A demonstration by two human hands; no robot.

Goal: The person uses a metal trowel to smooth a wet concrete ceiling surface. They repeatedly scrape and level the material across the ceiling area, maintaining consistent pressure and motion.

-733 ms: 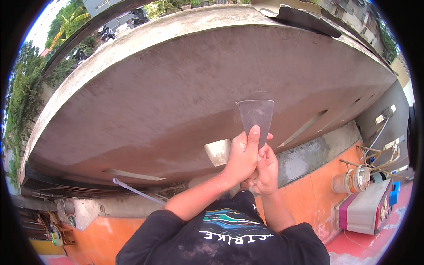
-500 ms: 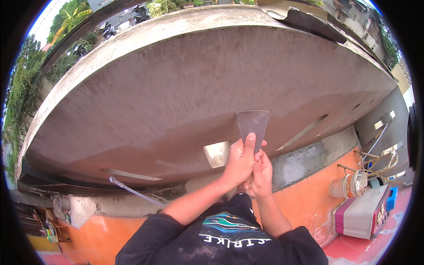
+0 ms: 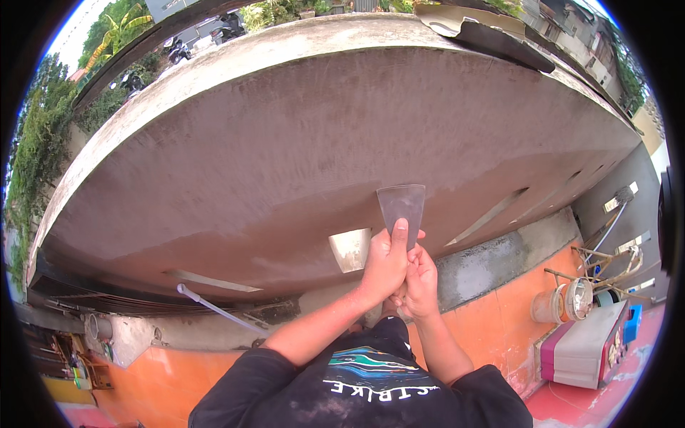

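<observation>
Wall: from where I stand, a wide plastered wall (image 3: 300,143) curves across the view, greyer above and browner in its lower part.
Floor: orange floor (image 3: 492,335) runs along below it.
Shirt: the person wears a dark shirt (image 3: 285,392) with a coloured print.
Box: a pale box (image 3: 581,349) with a magenta band sits off to the right.
Pole: a pale pole (image 3: 221,310) slants beside the left forearm.
Bucket: a pale bucket (image 3: 546,307) stands just behind the box.
Scraper: the grey scraper (image 3: 402,203) is in front of the wall, wide edge up; I cannot tell whether that edge touches.
Left hand: the left hand (image 3: 387,260) pinches the scraper, thumb on its face, fingers behind.
Right hand: the right hand (image 3: 422,285) has curled fingers against the left; what they pinch is hidden.
</observation>
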